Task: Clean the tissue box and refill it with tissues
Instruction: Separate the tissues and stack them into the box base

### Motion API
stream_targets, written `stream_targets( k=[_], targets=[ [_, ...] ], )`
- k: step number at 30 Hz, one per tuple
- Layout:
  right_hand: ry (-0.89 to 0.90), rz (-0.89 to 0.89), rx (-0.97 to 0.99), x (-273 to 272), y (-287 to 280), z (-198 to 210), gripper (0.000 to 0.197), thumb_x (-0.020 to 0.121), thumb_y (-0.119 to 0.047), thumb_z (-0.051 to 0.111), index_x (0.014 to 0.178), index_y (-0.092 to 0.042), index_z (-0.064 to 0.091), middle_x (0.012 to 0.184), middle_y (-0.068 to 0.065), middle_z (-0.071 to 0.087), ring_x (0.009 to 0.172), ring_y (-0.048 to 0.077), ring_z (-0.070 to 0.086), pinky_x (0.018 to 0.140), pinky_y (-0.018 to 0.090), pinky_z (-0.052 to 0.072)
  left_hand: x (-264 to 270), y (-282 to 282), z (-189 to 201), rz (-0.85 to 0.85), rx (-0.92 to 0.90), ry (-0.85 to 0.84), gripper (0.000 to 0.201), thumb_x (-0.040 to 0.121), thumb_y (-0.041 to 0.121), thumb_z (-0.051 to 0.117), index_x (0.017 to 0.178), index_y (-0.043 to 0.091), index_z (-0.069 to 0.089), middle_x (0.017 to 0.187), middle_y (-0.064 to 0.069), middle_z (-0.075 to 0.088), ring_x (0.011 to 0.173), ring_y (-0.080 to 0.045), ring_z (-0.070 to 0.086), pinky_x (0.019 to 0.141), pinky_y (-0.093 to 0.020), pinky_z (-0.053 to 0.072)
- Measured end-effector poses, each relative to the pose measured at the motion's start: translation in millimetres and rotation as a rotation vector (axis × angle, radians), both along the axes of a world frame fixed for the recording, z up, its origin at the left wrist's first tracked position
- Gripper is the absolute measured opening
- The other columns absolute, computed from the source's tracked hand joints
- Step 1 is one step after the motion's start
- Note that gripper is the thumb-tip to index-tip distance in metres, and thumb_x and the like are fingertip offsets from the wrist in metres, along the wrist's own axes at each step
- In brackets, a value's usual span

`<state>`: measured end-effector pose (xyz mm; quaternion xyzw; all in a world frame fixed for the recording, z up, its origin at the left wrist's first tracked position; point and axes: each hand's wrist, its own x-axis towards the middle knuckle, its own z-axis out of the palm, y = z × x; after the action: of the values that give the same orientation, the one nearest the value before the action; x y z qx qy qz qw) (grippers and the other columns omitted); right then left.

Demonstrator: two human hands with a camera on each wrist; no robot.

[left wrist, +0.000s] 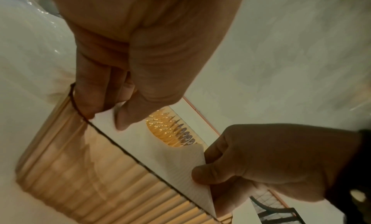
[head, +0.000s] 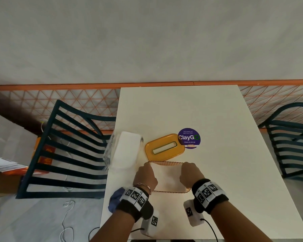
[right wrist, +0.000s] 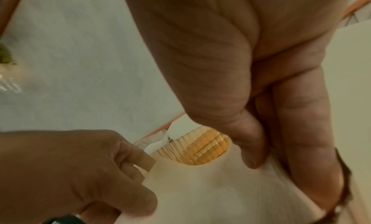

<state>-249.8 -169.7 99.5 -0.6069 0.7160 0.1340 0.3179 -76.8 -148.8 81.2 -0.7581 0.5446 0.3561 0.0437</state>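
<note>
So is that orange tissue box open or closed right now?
Open. Its lid lies apart on the table, behind the tissue box, while the left hand and right hand hold a stack of tissues in it.

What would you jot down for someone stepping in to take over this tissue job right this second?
Left hand: pinch grip on the left end of the white tissue stack.
Right hand: pinch grip on its right end.
The stack sits in the ribbed translucent orange tissue box base, near the front of the white table.
The orange lid with a slot lies off, just behind the base; the clear-wrapped white tissue pack lies left of it.
Done: lid off, tissues going in.
Left: seat the stack, refit the lid.
</note>
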Motion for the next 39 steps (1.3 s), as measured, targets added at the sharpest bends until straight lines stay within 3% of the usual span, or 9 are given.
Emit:
stream_targets(
  k=[7, 12, 18, 23, 25, 28, 31, 35, 39],
  targets=[
    [0.039, 0.018, -0.120, 3, 4, 1, 0.035, 0.090, -0.022, 0.070, 0.120, -0.008, 0.061, 0.119, 0.010, 0.066, 0.106, 0.025, 0.068, 0.087, 0.029, 0.055, -4, 7, 6, -0.051, -0.105, -0.053, 0.061, 0.096, 0.016, 0.063, 0.150, 0.009, 0.035, 0.142, -0.010, 0.057, 0.130, -0.026, 0.058, 0.104, -0.032, 0.049],
    [0.006, -0.021, -0.200, -13, 6, 1, 0.037, 0.082, -0.024, 0.078, 0.115, -0.014, 0.066, 0.113, 0.005, 0.068, 0.098, 0.020, 0.069, 0.082, 0.024, 0.054, 1, 11, 7, -0.104, -0.236, -0.015, 0.052, 0.095, 0.015, 0.064, 0.143, 0.023, 0.047, 0.138, 0.001, 0.059, 0.122, -0.021, 0.061, 0.095, -0.029, 0.050],
    [-0.026, 0.178, -0.071, -1, 16, -7, 0.048, 0.091, -0.012, 0.063, 0.139, -0.012, 0.054, 0.140, 0.010, 0.055, 0.125, 0.025, 0.058, 0.105, 0.030, 0.049, -1, 5, -8, -0.403, -0.061, -0.006, 0.055, 0.088, 0.004, 0.070, 0.138, 0.022, 0.058, 0.144, -0.004, 0.048, 0.137, -0.024, 0.049, 0.107, -0.034, 0.050],
    [-0.007, 0.251, -0.064, 6, 20, -15, 0.041, 0.095, -0.012, 0.062, 0.136, -0.011, 0.054, 0.139, 0.009, 0.056, 0.126, 0.026, 0.058, 0.104, 0.031, 0.048, -5, 2, -14, -0.499, -0.081, -0.148, 0.055, 0.087, 0.009, 0.076, 0.137, 0.015, 0.056, 0.151, -0.013, 0.039, 0.142, -0.033, 0.040, 0.105, -0.040, 0.052],
    [-0.022, 0.225, -0.119, 2, 19, -14, 0.039, 0.094, -0.011, 0.061, 0.133, -0.015, 0.058, 0.135, 0.006, 0.058, 0.121, 0.023, 0.061, 0.101, 0.029, 0.050, -3, 2, -8, -0.440, -0.115, -0.086, 0.051, 0.088, 0.012, 0.075, 0.137, 0.018, 0.058, 0.146, -0.006, 0.047, 0.134, -0.026, 0.051, 0.103, -0.035, 0.052],
    [-0.067, 0.097, -0.307, -9, 13, -11, 0.025, 0.091, -0.013, 0.065, 0.113, -0.023, 0.068, 0.112, -0.001, 0.069, 0.097, 0.016, 0.067, 0.082, 0.023, 0.053, 15, -8, 16, -0.186, -0.252, 0.022, 0.030, 0.093, 0.028, 0.069, 0.123, 0.029, 0.067, 0.125, 0.008, 0.067, 0.111, -0.013, 0.064, 0.089, -0.024, 0.050],
    [-0.068, -0.082, -0.451, -22, 9, -6, 0.020, 0.086, -0.019, 0.074, 0.105, -0.018, 0.068, 0.097, 0.000, 0.070, 0.083, 0.018, 0.068, 0.071, 0.027, 0.055, 50, -31, 26, 0.067, -0.348, -0.013, 0.024, 0.094, 0.030, 0.067, 0.118, 0.028, 0.068, 0.117, 0.009, 0.071, 0.103, -0.011, 0.066, 0.088, -0.028, 0.054],
    [-0.075, -0.231, -0.308, -31, 6, -10, 0.023, 0.091, -0.027, 0.069, 0.110, -0.013, 0.067, 0.106, 0.003, 0.071, 0.089, 0.020, 0.066, 0.074, 0.026, 0.049, 94, -59, 7, 0.241, -0.200, -0.153, 0.068, 0.084, 0.040, 0.076, 0.143, 0.018, 0.050, 0.144, -0.006, 0.053, 0.132, -0.029, 0.052, 0.107, -0.049, 0.048],
    [-0.122, -0.262, -0.234, -30, 0, -14, 0.014, 0.094, -0.018, 0.063, 0.097, -0.010, 0.074, 0.095, 0.004, 0.075, 0.077, 0.018, 0.062, 0.069, 0.026, 0.048, 108, -67, -16, 0.218, -0.108, -0.205, 0.092, 0.073, 0.051, 0.086, 0.144, 0.009, 0.044, 0.145, -0.012, 0.053, 0.135, -0.034, 0.051, 0.108, -0.050, 0.048]
  ],
)
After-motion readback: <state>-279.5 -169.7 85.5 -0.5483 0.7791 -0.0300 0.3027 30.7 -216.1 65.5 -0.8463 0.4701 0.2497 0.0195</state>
